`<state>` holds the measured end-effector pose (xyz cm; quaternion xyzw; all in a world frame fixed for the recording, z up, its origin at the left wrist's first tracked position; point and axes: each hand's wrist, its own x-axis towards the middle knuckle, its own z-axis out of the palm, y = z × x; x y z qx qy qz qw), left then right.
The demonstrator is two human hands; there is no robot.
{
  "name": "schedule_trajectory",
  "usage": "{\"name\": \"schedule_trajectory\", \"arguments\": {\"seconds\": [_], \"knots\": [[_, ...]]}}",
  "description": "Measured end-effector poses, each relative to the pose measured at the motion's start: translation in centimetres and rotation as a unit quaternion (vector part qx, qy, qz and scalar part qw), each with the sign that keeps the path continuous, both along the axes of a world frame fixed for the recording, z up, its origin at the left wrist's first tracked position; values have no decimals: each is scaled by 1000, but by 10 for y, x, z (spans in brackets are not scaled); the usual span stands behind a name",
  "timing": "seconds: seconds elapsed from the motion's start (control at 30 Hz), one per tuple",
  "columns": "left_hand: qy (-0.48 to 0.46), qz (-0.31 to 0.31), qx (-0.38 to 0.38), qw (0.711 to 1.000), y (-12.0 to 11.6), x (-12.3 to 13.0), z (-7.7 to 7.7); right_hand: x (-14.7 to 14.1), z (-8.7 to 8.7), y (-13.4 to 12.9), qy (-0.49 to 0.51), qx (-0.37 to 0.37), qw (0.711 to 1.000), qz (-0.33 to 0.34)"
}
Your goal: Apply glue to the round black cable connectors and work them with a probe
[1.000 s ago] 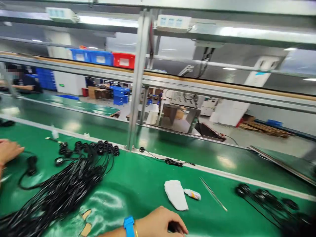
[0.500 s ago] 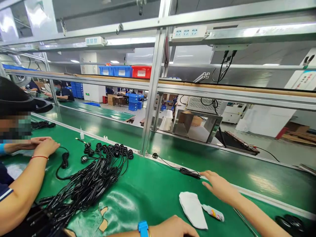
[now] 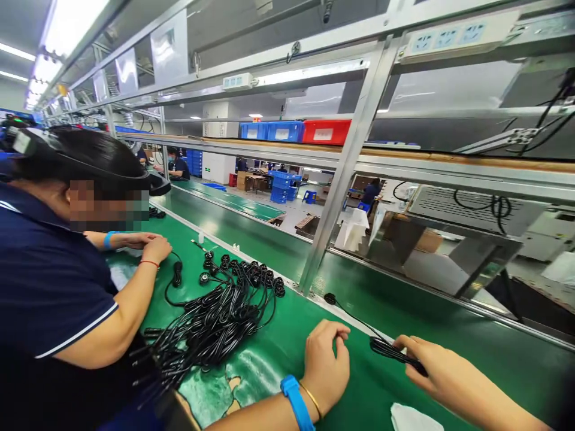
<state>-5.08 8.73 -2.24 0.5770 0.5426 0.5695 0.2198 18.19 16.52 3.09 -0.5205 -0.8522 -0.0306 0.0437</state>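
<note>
My right hand (image 3: pixel 433 366) is closed on a coiled black cable (image 3: pixel 390 349), which lies along the white strip at the bench's rear. A single lead runs from the coil to a small round black end piece (image 3: pixel 330 298). My left hand (image 3: pixel 326 359), wearing a blue wristband (image 3: pixel 297 402), hovers over the green mat. Its fingers are loosely curled, the thumb stands apart, and nothing shows between them. Left of it lies a big pile of black cables (image 3: pixel 215 323) with round ends. A white cloth (image 3: pixel 415 417) is partly visible at the bottom edge.
A co-worker (image 3: pixel 67 281) sits close on the left, both hands together near a cable. An upright metal post (image 3: pixel 345 179) rises behind the bench, with a shelf rail (image 3: pixel 278 149) across it. The green mat (image 3: pixel 233 389) is torn near the front.
The view has swung left. My right hand has closed on the coiled cable. My left hand has risen from the lower edge and moved forward over the mat.
</note>
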Motion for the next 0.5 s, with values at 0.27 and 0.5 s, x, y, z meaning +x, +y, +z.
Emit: {"name": "schedule_trajectory", "arguments": {"seconds": [0.27, 0.5], "knots": [[22, 64, -15, 998, 43, -68, -2, -115, -28, -88, 259, -229, 938, 32], [267, -185, -1, 946, 73, -76, -2, -131, -85, -120, 356, -200, 913, -7]]}}
